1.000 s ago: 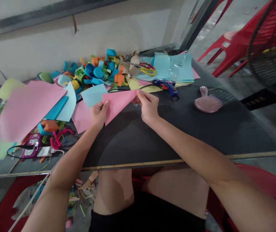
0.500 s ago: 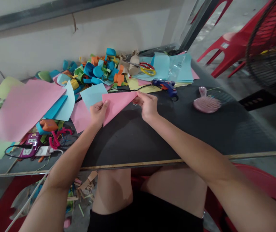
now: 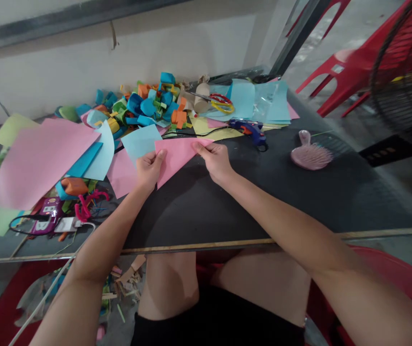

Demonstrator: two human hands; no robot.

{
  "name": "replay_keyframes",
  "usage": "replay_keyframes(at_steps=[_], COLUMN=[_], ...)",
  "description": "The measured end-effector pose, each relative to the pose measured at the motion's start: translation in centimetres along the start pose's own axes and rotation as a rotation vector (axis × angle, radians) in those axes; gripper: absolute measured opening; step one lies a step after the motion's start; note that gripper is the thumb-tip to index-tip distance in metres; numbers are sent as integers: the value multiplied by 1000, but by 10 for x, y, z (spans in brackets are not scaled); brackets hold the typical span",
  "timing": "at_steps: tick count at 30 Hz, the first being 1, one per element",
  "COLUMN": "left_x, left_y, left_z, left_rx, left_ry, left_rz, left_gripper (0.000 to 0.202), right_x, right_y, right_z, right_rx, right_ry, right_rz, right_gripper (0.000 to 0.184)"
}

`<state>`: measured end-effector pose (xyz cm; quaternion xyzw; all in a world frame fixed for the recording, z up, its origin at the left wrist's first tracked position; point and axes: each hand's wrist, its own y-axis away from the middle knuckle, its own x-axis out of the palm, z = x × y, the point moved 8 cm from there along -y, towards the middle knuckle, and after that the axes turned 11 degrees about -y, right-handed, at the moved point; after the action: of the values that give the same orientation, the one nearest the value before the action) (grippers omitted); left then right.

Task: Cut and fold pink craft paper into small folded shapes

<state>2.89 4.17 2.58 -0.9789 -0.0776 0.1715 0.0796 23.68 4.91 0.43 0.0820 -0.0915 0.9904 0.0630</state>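
A pink sheet of paper (image 3: pixel 175 156), folded into a triangle, is held up over the table between both hands. My left hand (image 3: pixel 150 169) pinches its left edge, thumb on top. Along the upper edge, near the right corner, my right hand (image 3: pixel 216 161) grips it between thumb and fingers; the corner's tip sticks out past the thumb. Behind my left hand lie a light blue sheet (image 3: pixel 141 140) and another pink sheet (image 3: pixel 122 175). A blue glue gun (image 3: pixel 249 130) rests beyond my right hand.
Folded paper pieces (image 3: pixel 148 105) are heaped against the wall. Scissors (image 3: pixel 222 103) and blue sheets (image 3: pixel 244 98) lie at the back. A pink hairbrush (image 3: pixel 311 156) sits to the right, a large pink sheet (image 3: pixel 43 158) to the left. A fan (image 3: pixel 404 81) stands beyond the table's right side.
My right hand has slid inward along the paper's upper edge, away from the right corner, which now shows past the thumb. My left hand keeps its pinch.
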Motion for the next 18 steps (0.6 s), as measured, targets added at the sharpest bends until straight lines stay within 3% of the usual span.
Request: replay_keyframes(at_steps=[3, 8, 11, 18], left_x=[-1, 0, 3, 5], left_y=[1, 4, 5, 5], left_z=[-1, -3, -1, -3], left_rx=[-6, -1, 4, 15], left_ry=[-5, -19, -9, 55], left_rz=[-6, 18, 33, 49], left_gripper=[51, 49, 49, 51], right_x=[-6, 13, 18, 10], right_y=[1, 5, 11, 15], right_z=[3, -1, 3, 19], right_rx=[-21, 72, 71, -31], right_ry=[-88, -276, -234, -13], right_rz=[-79, 74, 87, 17], right_gripper=[50, 38, 38, 47])
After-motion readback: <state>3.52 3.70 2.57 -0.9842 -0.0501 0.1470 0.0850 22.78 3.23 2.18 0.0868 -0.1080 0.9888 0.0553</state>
